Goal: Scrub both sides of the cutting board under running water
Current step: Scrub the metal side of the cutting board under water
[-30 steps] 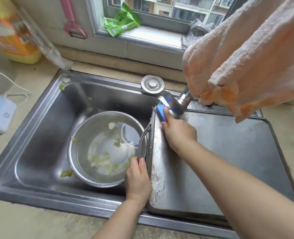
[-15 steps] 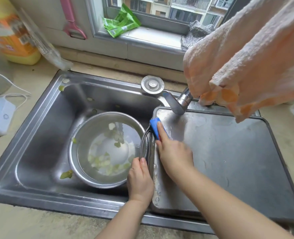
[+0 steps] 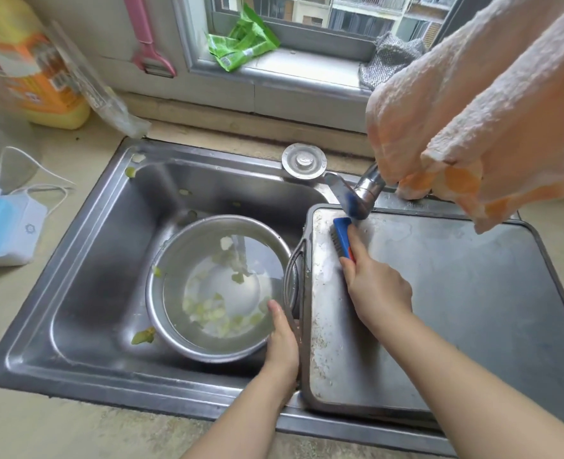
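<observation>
A steel cutting board (image 3: 446, 293) with a dark rim lies flat over the right half of the sink, wet and flecked with residue along its left side. My right hand (image 3: 376, 286) grips a blue scrub brush (image 3: 341, 236), bristles down on the board's far left part, just under the faucet spout (image 3: 346, 197). My left hand (image 3: 282, 339) holds the board's left edge near the wire handle (image 3: 292, 279). I cannot make out a stream of water.
A steel bowl (image 3: 187, 260) with water and vegetable scraps sits in the sink basin (image 3: 85, 293) left of the board. Peach towels (image 3: 472, 111) hang at the upper right over the faucet. A yellow bottle (image 3: 32, 71) and a white device (image 3: 2, 230) stand on the left counter.
My right hand slid the brush back along the board's left side, then forward again toward the faucet. My left hand stayed on the board's left edge.
</observation>
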Tool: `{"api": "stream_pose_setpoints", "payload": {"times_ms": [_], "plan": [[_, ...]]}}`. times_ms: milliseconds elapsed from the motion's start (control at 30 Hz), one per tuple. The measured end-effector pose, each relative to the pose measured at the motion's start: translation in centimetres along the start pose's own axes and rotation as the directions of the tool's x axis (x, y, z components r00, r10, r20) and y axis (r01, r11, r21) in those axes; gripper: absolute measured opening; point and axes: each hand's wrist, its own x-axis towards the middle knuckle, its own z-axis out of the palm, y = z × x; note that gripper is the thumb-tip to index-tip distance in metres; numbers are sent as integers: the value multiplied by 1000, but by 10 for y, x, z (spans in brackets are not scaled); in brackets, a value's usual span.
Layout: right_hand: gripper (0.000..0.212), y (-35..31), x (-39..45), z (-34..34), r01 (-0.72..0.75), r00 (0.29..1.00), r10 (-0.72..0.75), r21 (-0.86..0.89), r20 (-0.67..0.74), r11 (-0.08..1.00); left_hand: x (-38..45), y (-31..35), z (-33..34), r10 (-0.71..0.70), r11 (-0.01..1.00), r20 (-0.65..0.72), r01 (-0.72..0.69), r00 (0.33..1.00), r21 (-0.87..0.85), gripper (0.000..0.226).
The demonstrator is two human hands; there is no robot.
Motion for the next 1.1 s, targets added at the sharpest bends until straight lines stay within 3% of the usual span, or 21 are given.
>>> {"api": "stream_pose_setpoints", "payload": {"times_ms": [67,167,267,333,433,567,633,733,800,867,967,1033,1100], "plan": [[54,2,-1,2,0,1000,0,10,-21,1000,8,6,-8,-282,951,74,289,957,-109,97],[54,-1,1,-1,-6,1000,6,16,-6,1000,11,14,-12,-394,803,158,422,906,-420,61],[55,0,0,-1,-15,1000,15,20,-6,1000,11,12,-2,-299,693,-15,205,954,-691,45],[55,0,2,0,-22,1000,23,17,-4,1000,16,8,-2,-275,634,-119,87,954,-768,43],[54,3,4,0,-17,1000,17,14,2,1000,25,8,-8,-248,605,-150,32,957,-795,42],[53,1,6,-3,-26,999,25,22,40,999,39,17,-11,-110,632,-217,-101,970,-768,46],[54,-2,-3,-6,-9,999,7,59,42,998,40,20,-10,-34,696,-161,-92,986,-712,50],[56,1,-55,6,97,990,-102,55,99,994,27,19,-3,88,853,-20,-86,996,-515,55],[59,10,-107,15,146,965,-154,53,211,988,6,14,2,162,929,-27,-161,986,-334,51],[64,19,-152,23,129,955,-134,38,263,991,-13,0,4,246,946,-85,-259,965,-195,42],[67,13,-184,23,142,978,-137,-22,156,990,-29,-15,4,377,924,-136,-382,916,-12,37],[69,5,-182,16,140,976,-139,3,168,990,-26,-14,4,387,921,-156,-390,909,12,35],[64,0,-144,12,225,970,-223,-13,93,974,-22,-13,5,415,909,-149,-416,897,27,33]]}}
